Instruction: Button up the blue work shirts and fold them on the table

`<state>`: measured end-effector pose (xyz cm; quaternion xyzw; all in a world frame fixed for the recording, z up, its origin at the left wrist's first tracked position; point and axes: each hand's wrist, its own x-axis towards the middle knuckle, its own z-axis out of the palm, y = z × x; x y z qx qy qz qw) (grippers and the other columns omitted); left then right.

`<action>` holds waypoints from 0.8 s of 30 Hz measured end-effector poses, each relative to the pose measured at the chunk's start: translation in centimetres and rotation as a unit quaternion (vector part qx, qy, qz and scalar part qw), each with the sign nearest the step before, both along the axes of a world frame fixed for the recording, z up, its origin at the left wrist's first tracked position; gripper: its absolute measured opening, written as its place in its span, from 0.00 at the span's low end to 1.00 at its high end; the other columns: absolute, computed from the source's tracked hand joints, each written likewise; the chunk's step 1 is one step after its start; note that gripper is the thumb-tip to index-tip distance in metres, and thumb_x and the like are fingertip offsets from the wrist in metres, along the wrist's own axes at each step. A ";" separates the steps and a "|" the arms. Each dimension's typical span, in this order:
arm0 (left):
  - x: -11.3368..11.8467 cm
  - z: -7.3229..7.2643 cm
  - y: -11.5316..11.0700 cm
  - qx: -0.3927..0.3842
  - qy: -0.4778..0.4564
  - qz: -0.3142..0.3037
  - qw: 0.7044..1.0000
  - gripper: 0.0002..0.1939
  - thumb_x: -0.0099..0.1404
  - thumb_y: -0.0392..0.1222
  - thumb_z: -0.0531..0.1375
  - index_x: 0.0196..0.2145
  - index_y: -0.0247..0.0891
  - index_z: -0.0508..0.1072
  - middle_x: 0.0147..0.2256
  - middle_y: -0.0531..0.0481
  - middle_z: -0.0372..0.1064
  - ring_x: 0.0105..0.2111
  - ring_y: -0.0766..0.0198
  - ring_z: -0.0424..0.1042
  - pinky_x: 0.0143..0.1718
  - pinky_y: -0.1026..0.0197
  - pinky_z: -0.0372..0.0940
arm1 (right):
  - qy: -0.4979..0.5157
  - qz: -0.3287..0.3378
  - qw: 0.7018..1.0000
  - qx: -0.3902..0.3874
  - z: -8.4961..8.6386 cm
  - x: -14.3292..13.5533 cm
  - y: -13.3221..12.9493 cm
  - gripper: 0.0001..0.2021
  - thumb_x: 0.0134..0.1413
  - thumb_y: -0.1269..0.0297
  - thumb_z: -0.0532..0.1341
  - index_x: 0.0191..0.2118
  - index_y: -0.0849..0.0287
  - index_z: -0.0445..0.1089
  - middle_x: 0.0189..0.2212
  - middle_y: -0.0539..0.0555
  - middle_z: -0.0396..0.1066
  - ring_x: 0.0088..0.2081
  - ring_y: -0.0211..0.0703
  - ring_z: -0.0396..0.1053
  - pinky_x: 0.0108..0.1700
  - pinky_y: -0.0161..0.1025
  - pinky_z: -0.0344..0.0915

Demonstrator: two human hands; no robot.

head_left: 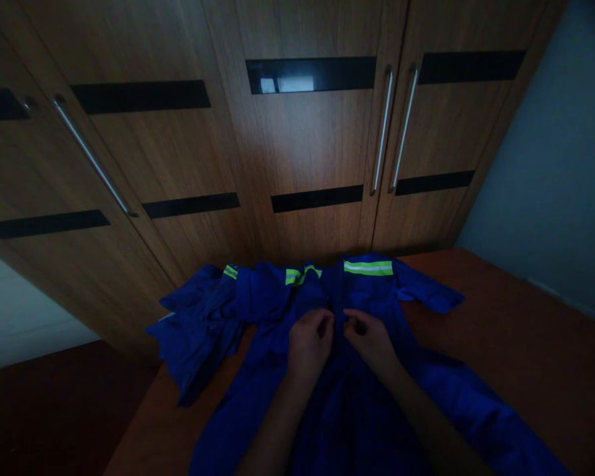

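Blue coveralls (377, 297) lie spread out, face up, with the legs towards me and one sleeve stretched to the right. Yellow-green and silver reflective strips (368, 267) cross the chest. Both hands are over the middle of the front, close together along the front opening. My left hand (311, 337) is closed in a pinch at the left side of the opening. Opposite it, my right hand (371, 336) pinches the right side, thumb and finger together. Dim light hides any fastener between the fingertips.
A bunched blue cloth garment (198, 337) with a reflective strip lies at the left, against the coveralls. Everything rests on a reddish-brown surface (515, 330). Behind stands a wooden wardrobe (317, 145) with black inlays and metal handles (383, 132). A pale wall (550, 185) rises at right.
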<state>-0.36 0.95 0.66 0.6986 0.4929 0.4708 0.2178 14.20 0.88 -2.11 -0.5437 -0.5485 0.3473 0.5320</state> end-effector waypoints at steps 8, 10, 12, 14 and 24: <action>0.0 -0.2 0.0 0.012 0.035 -0.002 0.999 0.10 0.60 0.33 0.57 0.34 0.44 0.76 0.33 0.48 0.74 0.35 0.59 0.72 0.40 0.61 0.62 | 0.006 0.068 0.997 0.020 0.1 -0.5 -0.4 0.17 0.43 0.66 0.60 0.43 0.58 0.72 0.22 0.46 0.66 0.25 0.38 0.64 0.30 0.37 0.62; 0.1 -0.1 0.0 0.004 0.018 0.003 1.000 0.10 0.59 0.33 0.57 0.33 0.44 0.76 0.33 0.48 0.75 0.35 0.58 0.72 0.41 0.60 0.61 | 0.013 0.104 0.994 0.014 0.1 -0.6 -0.6 0.19 0.43 0.67 0.60 0.46 0.57 0.70 0.21 0.45 0.65 0.25 0.37 0.63 0.30 0.36 0.61; 0.1 0.2 -0.1 -0.009 0.001 0.013 1.000 0.10 0.58 0.32 0.57 0.32 0.44 0.76 0.33 0.49 0.75 0.35 0.59 0.72 0.40 0.61 0.61 | 0.022 0.137 0.990 0.004 0.3 -0.6 -0.8 0.21 0.45 0.65 0.61 0.49 0.56 0.68 0.21 0.44 0.64 0.24 0.37 0.62 0.29 0.35 0.60; 0.2 0.4 0.0 -0.035 -0.016 0.017 0.999 0.08 0.59 0.34 0.57 0.32 0.43 0.76 0.31 0.50 0.75 0.33 0.61 0.72 0.37 0.62 0.62 | 0.021 0.155 0.988 -0.001 0.4 -0.5 -1.0 0.22 0.48 0.61 0.61 0.51 0.56 0.66 0.21 0.44 0.63 0.24 0.37 0.61 0.28 0.34 0.59; 0.2 -1.1 1.3 -0.166 -0.220 0.018 0.961 0.04 0.54 0.40 0.61 0.27 0.37 0.73 0.25 0.52 0.72 0.27 0.65 0.71 0.29 0.66 0.63 | -0.098 0.105 0.988 0.059 0.8 -0.6 -1.2 0.16 0.56 0.60 0.56 0.49 0.54 0.71 0.21 0.47 0.68 0.24 0.39 0.64 0.28 0.35 0.59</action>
